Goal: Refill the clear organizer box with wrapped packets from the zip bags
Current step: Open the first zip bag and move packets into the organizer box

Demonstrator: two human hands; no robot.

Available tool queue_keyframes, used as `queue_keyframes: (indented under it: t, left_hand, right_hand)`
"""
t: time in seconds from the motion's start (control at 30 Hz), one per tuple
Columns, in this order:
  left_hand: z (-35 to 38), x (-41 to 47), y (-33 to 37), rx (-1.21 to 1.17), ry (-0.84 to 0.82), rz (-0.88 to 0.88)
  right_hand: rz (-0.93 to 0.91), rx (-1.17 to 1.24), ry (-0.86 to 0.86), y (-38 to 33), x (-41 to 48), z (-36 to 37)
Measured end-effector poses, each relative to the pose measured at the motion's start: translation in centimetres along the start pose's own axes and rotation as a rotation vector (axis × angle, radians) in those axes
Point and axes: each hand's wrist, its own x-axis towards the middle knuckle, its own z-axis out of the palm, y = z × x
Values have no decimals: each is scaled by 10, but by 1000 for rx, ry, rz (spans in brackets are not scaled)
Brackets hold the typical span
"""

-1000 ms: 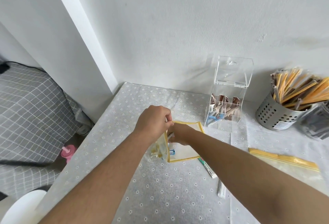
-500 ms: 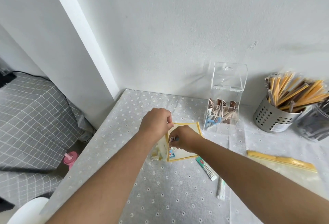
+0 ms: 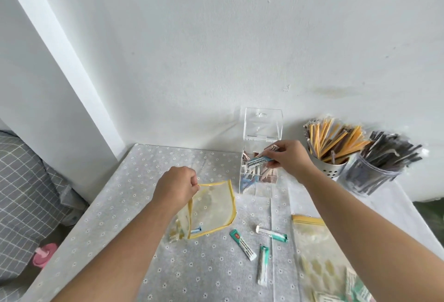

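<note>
Nearest, three green-and-white packets (image 3: 242,244) lie loose on the table (image 3: 134,196) beside a second zip bag (image 3: 314,249). The left hand (image 3: 176,187) pinches the yellow-edged zip bag (image 3: 211,208) by its top rim. Farther back, the right hand (image 3: 287,157) pinches a blue packet (image 3: 257,160) over the open clear organizer box (image 3: 260,155) by the wall.

The print on the green packets (image 3: 242,244) is too small to read.

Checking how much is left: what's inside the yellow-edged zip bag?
In the zip bag, one blue packet near its bottom edge. The left hand covers the top corner; pale packets at the lower left are blurred.
</note>
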Motion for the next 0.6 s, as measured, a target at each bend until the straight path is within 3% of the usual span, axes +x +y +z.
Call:
queue_keyframes:
  t: [0.13,0.33,0.5,0.6]
  left_hand:
    - [1,-2,-1,5,4,14]
    - [2,1,-2,12,3,29]
    - [3,1,-4,-14,-9,28]
    - [4,2,-4,-26,-9,26]
  right_hand:
    - [-40,-291,30,6,23,13]
    - [-118,-660,-144,-5,45,40]
    - [-118,-831,-283,7,52,60]
    - [-107,-881,-272,14,55,65]
